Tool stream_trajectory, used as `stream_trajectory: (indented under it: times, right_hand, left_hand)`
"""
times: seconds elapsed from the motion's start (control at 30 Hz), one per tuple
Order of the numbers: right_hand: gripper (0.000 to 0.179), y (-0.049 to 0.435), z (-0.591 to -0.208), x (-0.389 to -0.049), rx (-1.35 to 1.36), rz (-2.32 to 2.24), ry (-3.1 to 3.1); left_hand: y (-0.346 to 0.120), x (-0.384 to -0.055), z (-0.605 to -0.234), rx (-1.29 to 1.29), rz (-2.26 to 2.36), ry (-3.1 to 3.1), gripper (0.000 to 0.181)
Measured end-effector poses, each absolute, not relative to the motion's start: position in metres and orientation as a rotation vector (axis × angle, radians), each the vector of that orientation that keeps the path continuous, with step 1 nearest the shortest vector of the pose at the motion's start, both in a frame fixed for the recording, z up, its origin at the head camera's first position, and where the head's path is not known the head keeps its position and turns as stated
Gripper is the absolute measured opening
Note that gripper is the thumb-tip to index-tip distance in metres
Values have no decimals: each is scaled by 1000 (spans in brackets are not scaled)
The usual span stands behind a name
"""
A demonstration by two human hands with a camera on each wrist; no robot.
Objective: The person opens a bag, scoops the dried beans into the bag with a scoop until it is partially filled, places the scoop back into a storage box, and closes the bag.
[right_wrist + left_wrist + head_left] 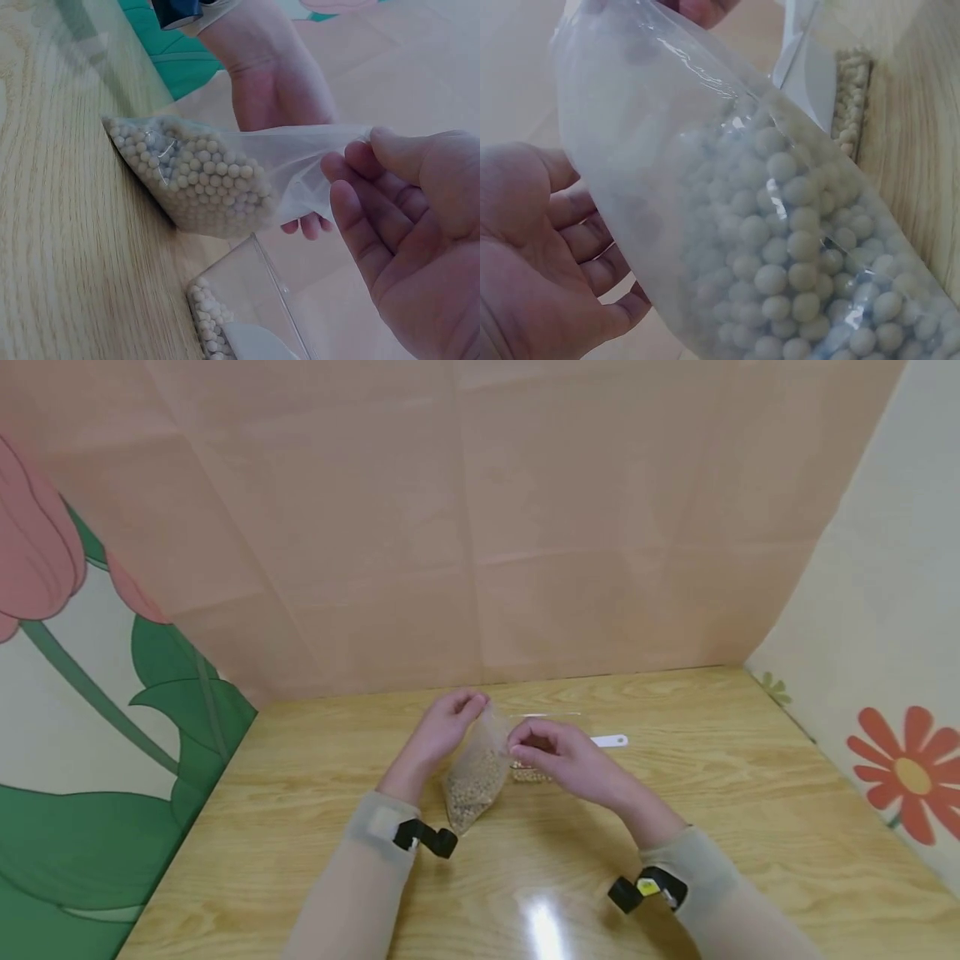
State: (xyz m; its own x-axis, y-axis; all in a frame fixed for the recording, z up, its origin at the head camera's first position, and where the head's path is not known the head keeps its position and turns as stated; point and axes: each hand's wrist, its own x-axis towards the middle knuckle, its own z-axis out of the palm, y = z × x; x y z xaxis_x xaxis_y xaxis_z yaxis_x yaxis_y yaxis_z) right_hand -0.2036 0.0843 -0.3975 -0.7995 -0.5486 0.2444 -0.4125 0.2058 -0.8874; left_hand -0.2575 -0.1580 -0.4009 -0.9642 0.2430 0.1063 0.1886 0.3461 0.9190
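A clear plastic bag [477, 777], partly filled with small pale round beads [787, 255], hangs tilted between the two hands. Its lower corner is close to or touching the tabletop; I cannot tell which. My left hand [444, 727] pinches the bag's upper edge at the left; in the left wrist view, part of that grip is behind the cloudy film. On the right, my right hand [427, 217] pinches the opposite upper edge between thumb and forefinger, its other fingers loosely bent.
Beyond the right hand stands a clear box [259, 289] holding more pale beads. A white scoop [611, 741] lies in it, handle pointing right. Both stand on a wood-grain table [720, 760], with a pinkish cloth backdrop [480, 527] behind and flowered panels at the sides.
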Motion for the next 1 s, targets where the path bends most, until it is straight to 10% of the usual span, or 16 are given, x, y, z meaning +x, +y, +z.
stream_trajectory:
  times: [1.0]
  right_hand:
    - [16, 108, -390, -213, -632, -1750, 2465]
  left_hand:
    - [-173, -236, -403, 111, 2183, 2430, 14]
